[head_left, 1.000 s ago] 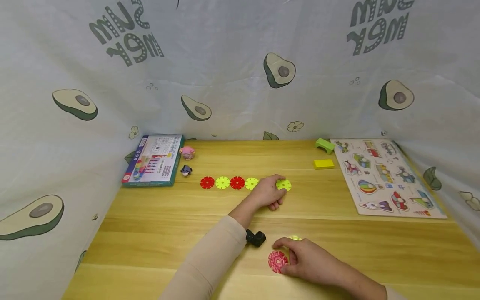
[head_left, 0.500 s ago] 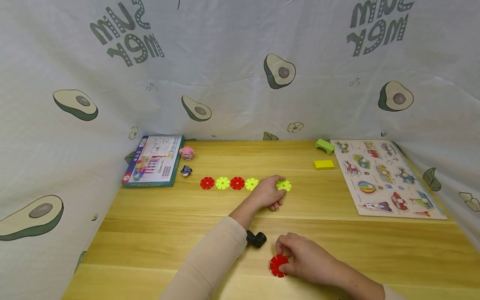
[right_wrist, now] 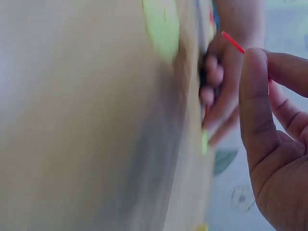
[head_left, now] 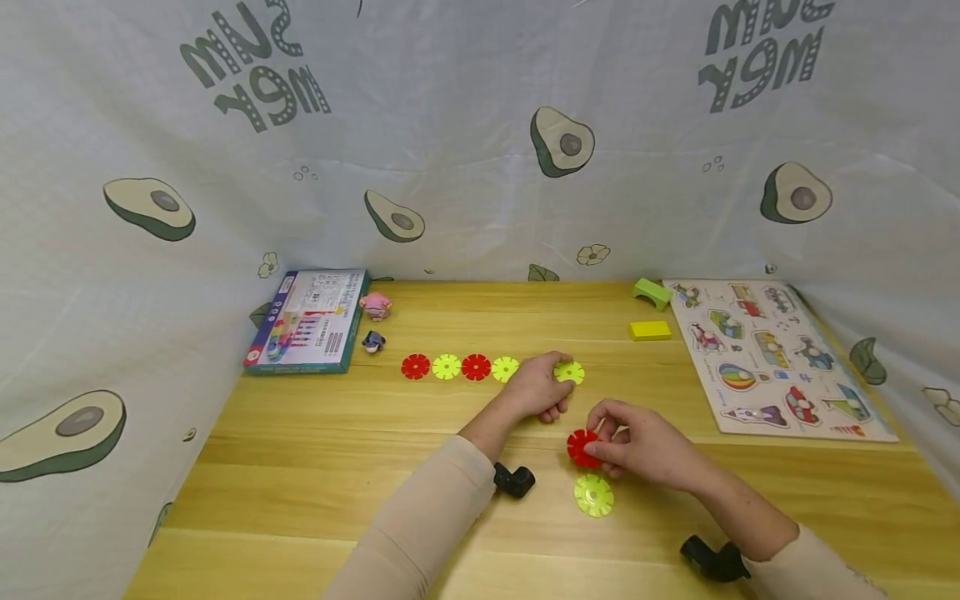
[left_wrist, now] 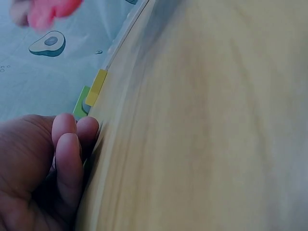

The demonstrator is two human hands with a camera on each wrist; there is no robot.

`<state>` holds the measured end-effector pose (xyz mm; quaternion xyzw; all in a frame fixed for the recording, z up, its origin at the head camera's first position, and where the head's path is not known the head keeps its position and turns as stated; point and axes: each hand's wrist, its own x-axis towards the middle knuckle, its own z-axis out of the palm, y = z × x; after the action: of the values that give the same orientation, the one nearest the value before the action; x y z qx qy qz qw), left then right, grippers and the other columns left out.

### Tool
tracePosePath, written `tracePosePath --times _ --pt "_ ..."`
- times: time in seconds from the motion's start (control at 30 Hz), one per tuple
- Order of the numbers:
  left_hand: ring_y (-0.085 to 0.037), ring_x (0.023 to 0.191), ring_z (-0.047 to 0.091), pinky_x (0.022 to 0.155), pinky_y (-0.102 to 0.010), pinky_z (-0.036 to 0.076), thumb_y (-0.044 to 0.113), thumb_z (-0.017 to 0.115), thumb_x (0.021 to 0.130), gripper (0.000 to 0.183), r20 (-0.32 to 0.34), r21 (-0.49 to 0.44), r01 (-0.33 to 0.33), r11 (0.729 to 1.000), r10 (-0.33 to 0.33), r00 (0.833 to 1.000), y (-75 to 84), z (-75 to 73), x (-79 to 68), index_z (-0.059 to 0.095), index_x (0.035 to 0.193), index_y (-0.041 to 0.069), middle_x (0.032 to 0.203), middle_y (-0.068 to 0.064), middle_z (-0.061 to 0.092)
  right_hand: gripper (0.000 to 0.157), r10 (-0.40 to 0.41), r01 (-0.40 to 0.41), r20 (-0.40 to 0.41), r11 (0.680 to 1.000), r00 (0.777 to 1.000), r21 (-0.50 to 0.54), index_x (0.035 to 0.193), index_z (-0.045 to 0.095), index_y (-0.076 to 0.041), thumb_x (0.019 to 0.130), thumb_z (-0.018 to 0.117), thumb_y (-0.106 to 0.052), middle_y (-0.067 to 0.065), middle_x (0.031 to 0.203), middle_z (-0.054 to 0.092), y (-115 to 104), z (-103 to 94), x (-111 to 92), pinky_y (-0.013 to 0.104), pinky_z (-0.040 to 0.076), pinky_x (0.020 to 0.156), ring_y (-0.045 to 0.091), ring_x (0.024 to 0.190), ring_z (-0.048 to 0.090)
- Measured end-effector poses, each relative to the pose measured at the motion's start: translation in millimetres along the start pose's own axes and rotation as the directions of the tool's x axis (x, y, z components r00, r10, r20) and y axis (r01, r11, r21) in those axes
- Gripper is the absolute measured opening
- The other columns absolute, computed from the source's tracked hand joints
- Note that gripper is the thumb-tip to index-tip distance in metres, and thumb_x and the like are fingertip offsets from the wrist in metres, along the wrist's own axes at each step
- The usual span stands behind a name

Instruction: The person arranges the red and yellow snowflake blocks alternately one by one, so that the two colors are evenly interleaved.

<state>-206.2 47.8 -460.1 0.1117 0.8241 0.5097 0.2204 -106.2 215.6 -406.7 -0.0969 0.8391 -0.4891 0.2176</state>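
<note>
My left hand (head_left: pixel 536 387) lies at the right end of a row of notched plastic discs. Its index finger and thumb hold the edges of a yellow-green disc (head_left: pixel 570 372). To its left lie another yellow-green disc (head_left: pixel 505 369), a red disc (head_left: pixel 476 367), a yellow-green disc (head_left: pixel 446 367) and a red disc (head_left: pixel 416 367). The hand covers part of the row; a sliver of red shows beneath it in the right wrist view. My right hand (head_left: pixel 645 446) pinches a red notched disc (head_left: pixel 582 449) above the table. Below it lies a loose yellow-green disc (head_left: pixel 593 496).
A box (head_left: pixel 307 321) stands back left beside a pink figurine (head_left: pixel 376 306) and a small dark figurine (head_left: pixel 373 341). Back right are a green arch block (head_left: pixel 651 293), a yellow block (head_left: pixel 649 331) and a picture puzzle board (head_left: pixel 772 358). Black wrist mounts (head_left: pixel 513 481) show on both arms.
My right hand has taken up the red disc and carried it up and to the right, towards the row, uncovering the loose yellow-green disc. The left hand has stayed in place.
</note>
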Motion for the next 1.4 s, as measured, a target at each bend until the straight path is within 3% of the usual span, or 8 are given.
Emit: tracePosePath --times 0.3,0.47,0.6,0.77,1.17,1.4 --pt "-0.018 0.038 0.056 0.040 -0.033 0.051 0.018 0.060 0.091 0.042 -0.010 0.011 -0.013 1.000 0.013 1.000 0.6 1.7 0.7 0.049 0.131 0.021 0.052 -0.007 0.060 0.037 0.116 -0.106 -0.179 0.992 0.977 0.068 0.112 0.044 0.001 0.088 0.065 -0.018 0.018 0.087 0.054 28.8 -50.1 50.3 0.034 0.056 0.063 0.025 0.068 0.064" --pt "-0.018 0.038 0.056 0.039 -0.033 0.051 0.018 0.060 0.091 0.042 -0.017 0.022 -0.015 1.000 0.015 1.000 0.1 1.6 0.2 0.049 0.131 0.021 0.052 -0.006 0.059 0.037 0.167 -0.162 -0.216 0.986 0.962 0.040 0.114 0.043 0.000 0.089 0.064 -0.018 0.018 0.089 0.054 33.7 -59.9 69.1 0.032 0.056 0.064 0.022 0.069 0.065" --pt "-0.017 0.037 0.056 0.038 -0.033 0.051 0.018 0.060 0.091 0.042 -0.017 0.028 -0.026 0.999 0.027 0.999 0.3 0.6 -0.3 0.049 0.131 0.021 0.051 -0.006 0.060 0.034 0.178 -0.197 -0.237 0.979 0.955 -0.057 0.111 0.046 -0.001 0.089 0.063 -0.021 0.015 0.083 0.057 32.5 -62.0 76.6 0.030 0.055 0.060 0.020 0.063 0.064" --pt "-0.017 0.037 0.055 0.038 -0.032 0.051 0.018 0.060 0.091 0.042 -0.015 0.030 -0.027 0.999 0.027 1.000 0.2 -0.4 -1.0 0.050 0.131 0.021 0.051 -0.005 0.059 0.033 0.170 -0.215 -0.234 0.959 0.957 -0.183 0.106 0.049 -0.002 0.089 0.063 -0.025 0.009 0.073 0.060 29.4 -62.1 80.2 0.029 0.054 0.056 0.018 0.058 0.060" --pt "-0.017 0.038 0.055 0.039 -0.032 0.051 0.018 0.061 0.090 0.042 -0.011 0.022 -0.037 0.999 0.037 0.999 0.6 -0.2 -1.3 0.050 0.130 0.021 0.052 -0.005 0.060 0.036 0.182 -0.236 -0.241 0.947 0.953 -0.217 0.109 0.049 -0.002 0.088 0.064 -0.027 0.010 0.078 0.058 31.1 -63.0 78.2 0.029 0.053 0.057 0.018 0.059 0.060" --pt "-0.018 0.036 0.054 0.038 -0.032 0.050 0.021 0.063 0.089 0.043 0.009 0.045 -0.042 0.998 0.042 0.999 3.7 -0.3 -3.1 0.050 0.130 0.023 0.052 -0.006 0.060 0.036 0.078 -0.137 -0.235 0.959 0.969 -0.247 0.107 0.054 -0.005 0.085 0.068 -0.029 0.008 0.072 0.057 26.3 -50.8 52.2 0.030 0.050 0.050 0.019 0.056 0.059"
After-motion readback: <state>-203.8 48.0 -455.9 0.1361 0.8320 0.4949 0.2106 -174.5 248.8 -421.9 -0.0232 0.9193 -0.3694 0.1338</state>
